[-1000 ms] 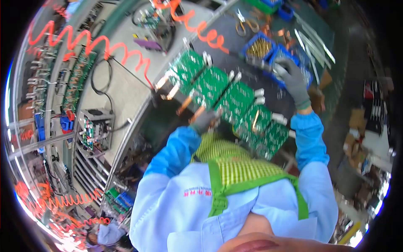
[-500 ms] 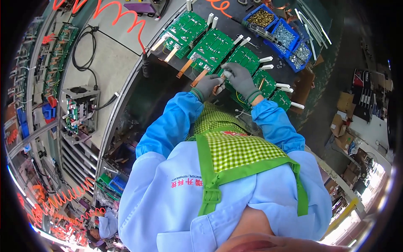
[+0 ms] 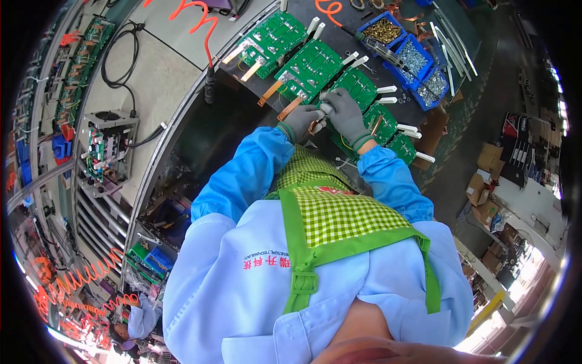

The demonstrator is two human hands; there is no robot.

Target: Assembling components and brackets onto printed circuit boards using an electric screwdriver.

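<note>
Both hands wear grey gloves and meet in front of a row of green circuit boards (image 3: 310, 68). My left hand (image 3: 299, 121) is closed in a pinch on a short copper strip (image 3: 313, 127), whose end shows below the fingers. My right hand (image 3: 347, 114) reaches in from the other side, fingertips pinched together against the left ones. Whatever lies between its fingers is too small and covered to name. Just beyond the right hand is another circuit board (image 3: 359, 85), partly hidden by it. Copper bars (image 3: 270, 93) and white posts (image 3: 387, 90) stick out from the boards.
Blue bins (image 3: 417, 86) of brass and silver fasteners stand at the back right, with a power screwdriver (image 3: 388, 53) lying across them. Orange coiled hoses (image 3: 206, 27) hang at the back. On the left, a metal-framed unit with a fan (image 3: 109, 145) sits on a grey bench (image 3: 160, 70).
The view has shifted a little, moving the boards and bins slightly in the picture. My hands stay together, and the right fingertips have closed in over the piece between them.
</note>
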